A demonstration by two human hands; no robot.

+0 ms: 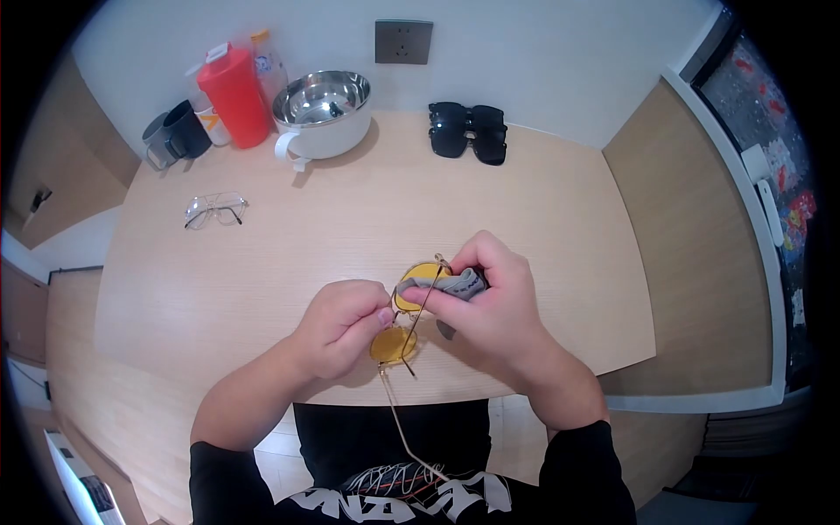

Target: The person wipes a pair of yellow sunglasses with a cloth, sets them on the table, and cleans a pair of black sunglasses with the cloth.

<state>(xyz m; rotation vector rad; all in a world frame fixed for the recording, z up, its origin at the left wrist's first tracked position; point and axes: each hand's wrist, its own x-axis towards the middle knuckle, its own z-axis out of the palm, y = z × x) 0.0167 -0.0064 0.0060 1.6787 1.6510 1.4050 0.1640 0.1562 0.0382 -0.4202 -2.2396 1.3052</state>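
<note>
The glasses (394, 345) have yellow lenses and gold-toned frames; the cloth (459, 284) is grey, dark-marked. At eleven o'clock from them, a red pitcher (236, 101) and silver-lined white bowl (337, 136); at one, black sunglasses (451, 136). The surface (306, 241) shows pale woodgrain.

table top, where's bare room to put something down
Right: a patch between the black sunglasses, the right hand and the side panel. Left: one in front of the clear glasses, left of the left hand. Crowded: the back left, with mugs, red pitcher and white bowl, and the front middle, around the yellow glasses and grey cloth.
</note>
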